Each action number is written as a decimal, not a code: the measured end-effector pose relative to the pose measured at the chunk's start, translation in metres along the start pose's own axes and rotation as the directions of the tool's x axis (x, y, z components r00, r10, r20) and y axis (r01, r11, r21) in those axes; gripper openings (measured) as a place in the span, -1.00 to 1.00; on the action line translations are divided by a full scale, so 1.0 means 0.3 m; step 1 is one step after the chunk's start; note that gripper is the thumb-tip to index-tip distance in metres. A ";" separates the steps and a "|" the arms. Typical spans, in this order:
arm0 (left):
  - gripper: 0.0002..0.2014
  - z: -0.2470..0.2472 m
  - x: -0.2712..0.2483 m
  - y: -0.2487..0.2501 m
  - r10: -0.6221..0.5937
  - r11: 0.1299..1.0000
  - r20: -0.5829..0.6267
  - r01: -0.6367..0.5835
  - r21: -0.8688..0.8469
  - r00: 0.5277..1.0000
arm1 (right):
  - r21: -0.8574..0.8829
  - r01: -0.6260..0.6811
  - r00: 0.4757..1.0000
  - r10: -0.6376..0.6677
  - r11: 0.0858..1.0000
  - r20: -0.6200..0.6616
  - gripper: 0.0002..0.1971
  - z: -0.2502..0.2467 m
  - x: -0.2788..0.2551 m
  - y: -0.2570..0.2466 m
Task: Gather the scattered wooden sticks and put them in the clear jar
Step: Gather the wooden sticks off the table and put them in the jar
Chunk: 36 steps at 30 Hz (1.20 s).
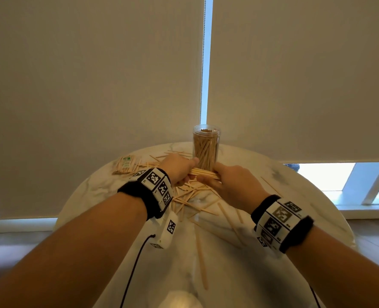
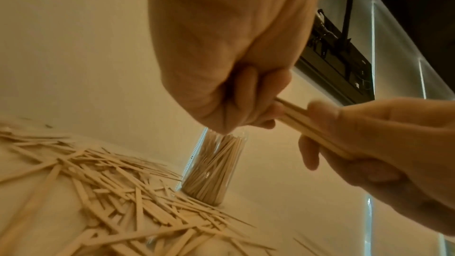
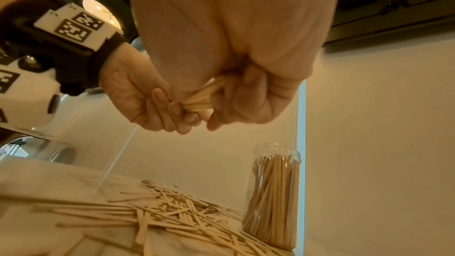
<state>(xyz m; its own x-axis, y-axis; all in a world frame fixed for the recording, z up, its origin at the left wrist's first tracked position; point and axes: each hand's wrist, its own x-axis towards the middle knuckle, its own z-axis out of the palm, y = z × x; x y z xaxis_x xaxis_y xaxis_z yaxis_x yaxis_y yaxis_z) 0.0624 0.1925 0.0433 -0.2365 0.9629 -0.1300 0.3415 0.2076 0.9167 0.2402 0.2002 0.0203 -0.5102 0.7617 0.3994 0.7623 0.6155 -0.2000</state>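
Observation:
A clear jar (image 1: 206, 147) packed with upright wooden sticks stands at the far middle of the round marble table (image 1: 284, 196). Just in front of it both hands hold one horizontal bundle of sticks (image 1: 203, 172) above the table. My left hand (image 1: 179, 168) grips its left end, my right hand (image 1: 226, 181) grips its right end. The left wrist view shows the bundle (image 2: 295, 116) running between the two fists, with the jar (image 2: 214, 166) behind. In the right wrist view the bundle (image 3: 204, 96) is wrapped by curled fingers. A loose pile of sticks (image 1: 190, 196) lies under the hands.
More sticks (image 1: 200, 254) lie scattered toward the near edge, and a long one (image 1: 270, 185) lies on the right. A small packet of sticks (image 1: 125, 164) sits at the table's far left. Roller blinds hang close behind the table.

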 end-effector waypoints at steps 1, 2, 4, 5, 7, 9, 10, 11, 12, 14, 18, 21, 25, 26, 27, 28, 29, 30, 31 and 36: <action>-0.66 0.008 -0.001 0.007 -0.029 0.996 0.039 0.032 -0.087 0.999 | -0.026 0.002 1.000 -0.002 1.000 -0.011 -0.45 -0.002 0.002 0.005; -0.65 0.015 -0.002 0.015 -0.052 0.987 0.072 0.062 -0.150 0.996 | -0.044 -0.002 1.000 0.002 0.999 -0.020 -0.43 -0.004 0.005 0.012; -0.59 0.023 0.002 0.028 -0.081 0.974 0.122 0.104 -0.200 0.989 | -0.054 0.000 1.000 -0.002 0.999 -0.020 -0.36 -0.020 0.020 0.026; -0.53 0.020 0.009 0.034 -0.092 0.972 0.151 0.122 -0.199 0.984 | -0.057 0.011 1.000 -0.012 0.998 -0.010 -0.34 -0.033 0.033 0.034; -0.37 0.005 0.042 0.048 -0.102 0.971 0.194 0.140 -0.193 0.976 | -0.056 0.031 0.999 -0.030 0.998 0.020 -0.31 -0.064 0.075 0.060; -0.33 -0.022 0.104 0.066 -0.102 0.961 0.154 0.137 -0.240 0.983 | -0.061 0.021 1.000 -0.020 0.998 0.020 -0.27 -0.110 0.137 0.100; -0.42 -0.036 0.135 0.076 -0.097 0.956 0.099 0.121 -0.268 0.990 | -0.064 -0.005 1.000 0.005 0.998 0.008 -0.28 -0.141 0.175 0.122; -0.56 -0.050 0.168 0.086 -0.086 0.956 0.042 0.094 -0.278 0.995 | -0.071 -0.038 0.999 0.038 0.997 -0.005 -0.30 -0.176 0.217 0.143; -0.68 -0.065 0.201 0.095 -0.074 0.962 0.005 0.073 -0.262 0.997 | -0.087 -0.069 0.998 0.068 0.994 -0.018 -0.32 -0.209 0.263 0.165; -0.64 -0.084 0.285 0.104 -0.047 0.988 -0.015 0.044 -0.151 0.999 | -0.139 -0.111 0.994 0.109 0.984 -0.019 -0.32 -0.263 0.369 0.201; -0.12 -0.068 0.447 0.129 0.008 0.986 0.027 -0.012 0.164 1.000 | -0.395 -0.105 0.986 0.147 0.913 0.077 -0.30 -0.305 0.589 0.226; 0.27 -0.035 0.531 0.141 0.088 0.945 0.074 -0.107 0.310 0.993 | -0.554 -0.017 0.970 0.149 0.833 0.194 -0.30 -0.286 0.716 0.207; 0.47 -0.003 0.626 0.117 0.160 0.971 0.107 -0.176 0.165 0.981 | -0.667 0.107 0.938 0.148 0.738 0.314 -0.34 -0.223 0.827 0.159; 0.45 0.004 0.644 0.100 0.187 0.973 0.121 -0.201 0.115 0.975 | -0.689 0.127 0.927 0.161 0.714 0.337 -0.35 -0.204 0.843 0.148; 0.38 0.009 0.657 0.088 0.216 0.970 0.138 -0.229 0.086 0.967 | -0.706 0.143 0.916 0.178 0.693 0.360 -0.37 -0.185 0.855 0.137; 0.28 0.019 0.670 0.079 0.232 0.967 0.155 -0.246 0.074 0.960 | -0.714 0.162 0.902 0.191 0.682 0.387 -0.37 -0.164 0.866 0.129; 0.17 0.025 0.677 0.071 0.249 0.963 0.175 -0.263 0.062 0.953 | -0.709 0.181 0.890 0.194 0.681 0.414 -0.37 -0.143 0.874 0.125; 0.09 0.034 0.688 0.064 0.264 0.959 0.190 -0.279 0.057 0.946 | -0.696 0.196 0.883 0.184 0.691 0.432 -0.35 -0.121 0.883 0.125; 0.08 0.042 0.701 0.056 0.275 0.955 0.196 -0.291 0.058 0.941 | -0.677 0.206 0.883 0.164 0.707 0.439 -0.35 -0.103 0.887 0.125; 0.21 0.025 0.685 0.055 0.266 0.949 0.163 -0.288 0.127 0.950 | -0.470 0.194 0.896 0.039 0.861 0.442 -0.72 -0.073 0.892 0.121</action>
<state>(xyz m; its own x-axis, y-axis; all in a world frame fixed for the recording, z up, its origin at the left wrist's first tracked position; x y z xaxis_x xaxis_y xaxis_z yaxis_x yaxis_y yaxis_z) 0.0262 0.3950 0.0288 0.0151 0.9981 0.0589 0.5075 -0.0584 0.8597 0.1401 0.4219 0.1394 -0.6038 0.7959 -0.0448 0.7443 0.5830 0.3256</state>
